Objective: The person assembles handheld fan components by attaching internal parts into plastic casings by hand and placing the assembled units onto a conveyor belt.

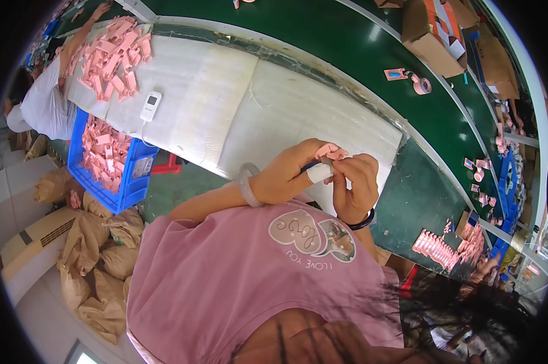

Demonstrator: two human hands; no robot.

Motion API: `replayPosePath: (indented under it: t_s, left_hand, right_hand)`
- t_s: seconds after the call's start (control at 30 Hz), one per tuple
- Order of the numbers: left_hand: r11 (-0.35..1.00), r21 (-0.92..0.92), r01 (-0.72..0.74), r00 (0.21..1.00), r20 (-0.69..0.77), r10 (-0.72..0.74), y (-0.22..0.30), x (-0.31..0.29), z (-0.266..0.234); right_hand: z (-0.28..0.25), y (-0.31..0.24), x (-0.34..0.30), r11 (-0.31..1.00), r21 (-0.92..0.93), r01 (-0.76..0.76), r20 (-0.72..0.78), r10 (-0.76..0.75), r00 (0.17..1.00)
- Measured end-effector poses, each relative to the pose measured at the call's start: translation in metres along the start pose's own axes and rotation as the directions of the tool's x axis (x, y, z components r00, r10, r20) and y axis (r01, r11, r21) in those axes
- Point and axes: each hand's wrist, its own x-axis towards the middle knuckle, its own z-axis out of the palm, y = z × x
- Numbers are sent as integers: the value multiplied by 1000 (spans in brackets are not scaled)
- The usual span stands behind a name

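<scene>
A small pink plastic part (pixel 331 151) is pinched between my two hands, above the white-padded bench. My left hand (pixel 284 174) is closed on it; white tape wraps one of its digits, and a pale bangle circles the wrist. Fingers of my right hand (pixel 357 184) are bent together against the near right side of the same part. A dark band sits on that wrist. The part's lower side is mostly hidden by the fingers.
Pink parts (pixel 113 57) lie heaped at the bench's far left, near a white handheld device (pixel 151 106). A blue crate (pixel 139 176) of pink parts stands left. Beyond the bench runs a green conveyor (pixel 322 36). More parts (pixel 436 249) lie in rows at right. Co-workers sit at both sides.
</scene>
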Motion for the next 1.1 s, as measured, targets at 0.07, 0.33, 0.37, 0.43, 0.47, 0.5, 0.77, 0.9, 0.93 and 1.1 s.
replayPosePath:
  t_s: [0.07, 0.33, 0.37, 0.43, 0.47, 0.5, 0.77, 0.9, 0.93, 1.1]
  left_hand:
    - [998, 52, -32, 999, 2, 32, 0, 0, 2]
    - [997, 14, 76, 989, -131, -74, 1, 1, 5]
    - [997, 13, 80, 988, -131, -77, 1, 2, 5]
    - [991, 129, 20, 990, -140, -2, 0, 4, 3]
    - [992, 128, 24, 991, -137, -6, -1, 5, 2]
    - [990, 133, 39, 989, -146, -19, -3, 6, 1]
    - [839, -21, 543, 837, -58, -544, -38, 48, -32]
    - [895, 24, 445, 890, -124, -439, -73, 110, -66]
    - [905, 47, 423, 900, -133, -414, -77, 131, -76]
    - [948, -20, 316, 918, -246, -311, -119, 230, -142]
  right_hand:
    - [-1, -1, -1, 1000, -15, -1, -17, 0, 1000]
    - [2, 0, -1, 998, -55, 23, -4, -23, 1000]
    - [3, 1, -1, 998, -50, 26, 10, -25, 1000]
    - [5, 3, -1, 999, -37, 17, 4, -17, 1000]
    - [6, 3, 0, 1000, -25, 12, -2, -12, 1000]
    - [7, 5, 0, 1000, -27, 7, -5, -7, 1000]
    - [15, 62, 1, 972, 37, -230, 156, 222, 963]
    - [13, 145, 15, 904, 54, -424, 37, 423, 905]
    - [13, 179, 17, 905, 15, -425, -8, 425, 905]
    - [0, 330, 60, 824, -514, -237, 4, 279, 960]
